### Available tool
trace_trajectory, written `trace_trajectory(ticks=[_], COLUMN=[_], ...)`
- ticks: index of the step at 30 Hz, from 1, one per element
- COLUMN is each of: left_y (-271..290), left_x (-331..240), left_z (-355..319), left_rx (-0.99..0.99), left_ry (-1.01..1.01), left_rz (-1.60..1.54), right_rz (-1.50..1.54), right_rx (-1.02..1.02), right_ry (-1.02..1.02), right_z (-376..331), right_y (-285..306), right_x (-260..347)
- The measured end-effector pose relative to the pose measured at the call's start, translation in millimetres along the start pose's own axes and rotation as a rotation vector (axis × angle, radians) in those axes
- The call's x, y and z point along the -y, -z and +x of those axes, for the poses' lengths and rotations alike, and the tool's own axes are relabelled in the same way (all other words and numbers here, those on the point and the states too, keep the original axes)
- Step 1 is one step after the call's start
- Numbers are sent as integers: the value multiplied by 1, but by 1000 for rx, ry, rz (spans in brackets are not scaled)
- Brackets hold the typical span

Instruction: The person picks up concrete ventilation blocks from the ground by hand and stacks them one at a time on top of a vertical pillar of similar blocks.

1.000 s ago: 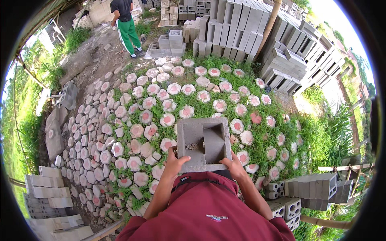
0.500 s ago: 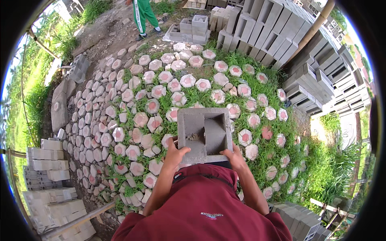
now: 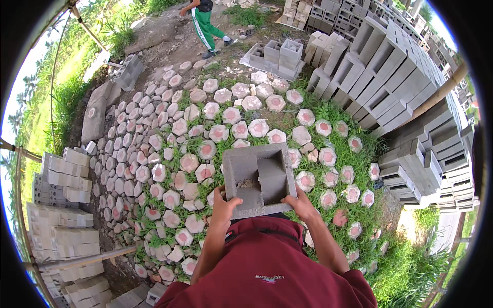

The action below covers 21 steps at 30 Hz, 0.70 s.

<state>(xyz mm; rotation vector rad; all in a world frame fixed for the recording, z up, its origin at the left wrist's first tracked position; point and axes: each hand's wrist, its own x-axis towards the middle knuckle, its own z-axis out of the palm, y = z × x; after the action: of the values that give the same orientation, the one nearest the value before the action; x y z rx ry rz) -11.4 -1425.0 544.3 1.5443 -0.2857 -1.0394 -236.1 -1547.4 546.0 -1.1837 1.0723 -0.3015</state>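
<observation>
A grey concrete block (image 3: 241, 205) with two hollow compartments is held in front of my waist, its open side facing up. My left hand (image 3: 225, 207) grips its near left corner, thumb over the rim. On the near right corner my right hand (image 3: 300, 204) has hold in the same way, thumb on the edge. Some crumbly grit lies in the left compartment. The fingers under the block are hidden. Beneath it spreads ground set with hexagonal paving stones (image 3: 218, 133) with reddish centres.
Tall stacks of grey blocks (image 3: 382, 64) line the right, with a slanting pole (image 3: 436, 95) against them. More blocks (image 3: 280, 55) stand ahead. Pale blocks (image 3: 69, 169) are piled at left behind a wooden rail (image 3: 87, 257). A person in green trousers (image 3: 204, 28) walks at the far side.
My view has turned, so the surroundings sit further right and lower. The block stays in both hands, slightly tilted now. The person in green trousers has taken a stride.
</observation>
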Motion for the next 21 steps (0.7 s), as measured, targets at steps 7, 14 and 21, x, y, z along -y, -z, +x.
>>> trace_trajectory(ticks=[7,14,21], left_y=[-17,-20,-35], left_x=[-47,-79,-157], left_z=[83,229,329], left_rx=[-35,27,77], left_ry=[-2,-26,-8], left_rz=[-70,-82,-139], right_rz=[52,-3,83], right_rx=[87,-21,-51], right_ry=[-18,76,96], right_z=[91,201,293], right_y=[4,-6,-15], right_x=[54,124,196])
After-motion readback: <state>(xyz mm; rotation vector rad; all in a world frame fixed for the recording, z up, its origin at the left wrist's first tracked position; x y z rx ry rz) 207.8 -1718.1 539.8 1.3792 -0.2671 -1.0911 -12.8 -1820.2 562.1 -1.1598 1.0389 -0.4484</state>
